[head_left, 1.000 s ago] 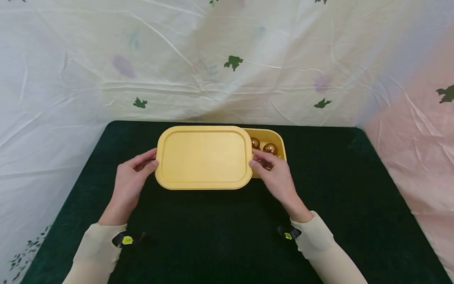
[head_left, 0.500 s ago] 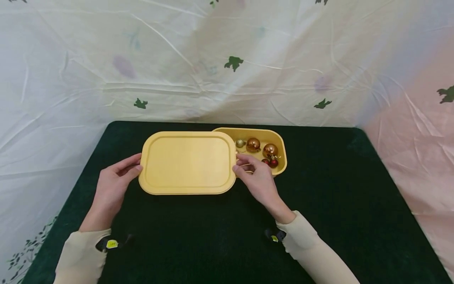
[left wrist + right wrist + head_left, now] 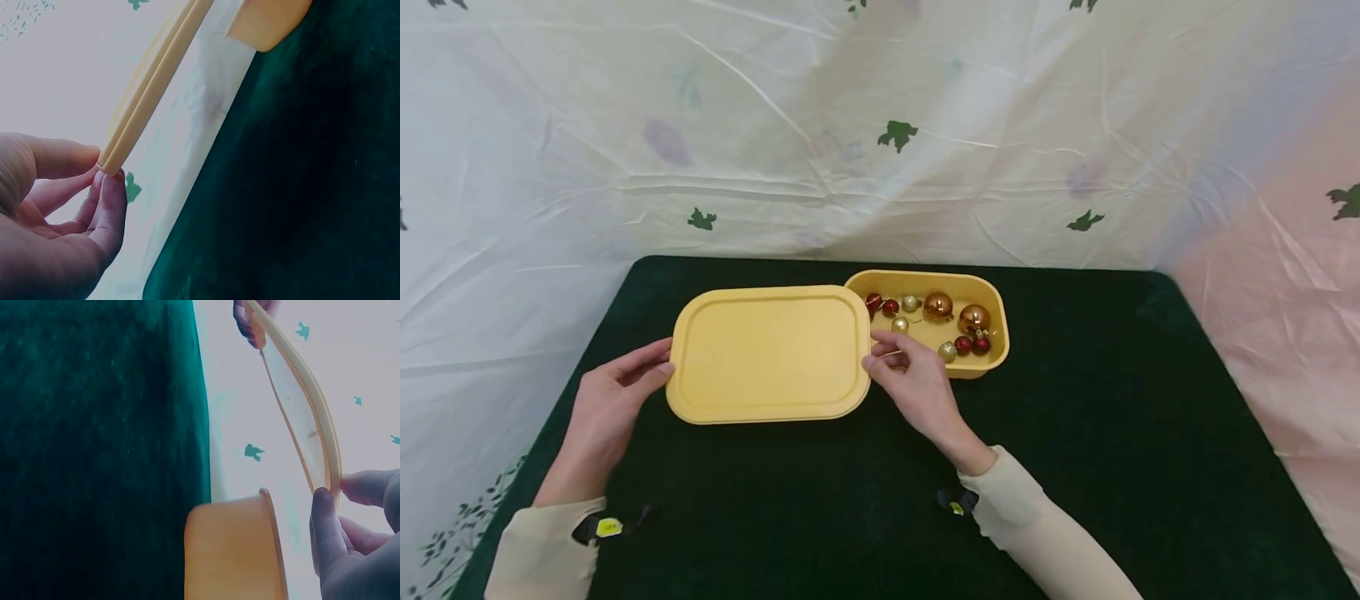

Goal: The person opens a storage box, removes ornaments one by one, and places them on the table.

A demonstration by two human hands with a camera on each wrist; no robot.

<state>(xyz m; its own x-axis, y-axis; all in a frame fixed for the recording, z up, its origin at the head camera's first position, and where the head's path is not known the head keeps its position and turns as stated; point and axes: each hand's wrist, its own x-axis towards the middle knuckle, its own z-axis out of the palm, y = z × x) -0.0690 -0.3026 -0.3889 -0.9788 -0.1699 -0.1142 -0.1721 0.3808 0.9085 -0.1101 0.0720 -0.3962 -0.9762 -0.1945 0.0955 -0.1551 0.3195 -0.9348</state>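
Note:
A yellow rectangular lid point(image 3: 767, 354) with rounded corners is held up between both hands. My left hand point(image 3: 613, 400) pinches its left end between thumb and fingers, and my right hand point(image 3: 917, 387) pinches the right end. In the left wrist view the lid point(image 3: 147, 94) shows edge-on, raised above the table. Behind it and to the right stands a matching yellow box point(image 3: 996, 358), uncovered. Inside lie two large copper-coloured baubles point(image 3: 937, 306), several small dark red baubles point(image 3: 962, 345) and several small gold ones point(image 3: 910, 302). The lid overlaps the box's left front corner in the head view.
A dark green cloth point(image 3: 1112, 433) covers the table, with its far edge just behind the box. White fabric point(image 3: 805, 133) with green leaf shapes hangs behind and around the table.
Both hands have carried the lid left and toward the person, off the box. More of the baubles inside now show. The box has stayed in place.

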